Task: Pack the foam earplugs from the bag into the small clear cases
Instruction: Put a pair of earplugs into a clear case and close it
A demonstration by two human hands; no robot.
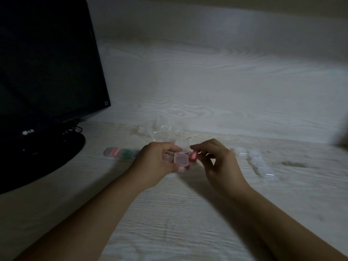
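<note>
Blurring hides the pink earplug [193, 155] pinched by right-hand fingers [195, 147].

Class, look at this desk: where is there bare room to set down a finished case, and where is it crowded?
Free: the wide near desk between the forearms, and the strip behind the clear bag up to the wall. Crowded: the filled cases beside the monitor base, the middle around both hands, and the empty cases on the right.

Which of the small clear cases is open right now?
The clear case held in the left hand, lid flipped up. The filled cases at left and the empty cases at right lie untouched on the desk.
</note>
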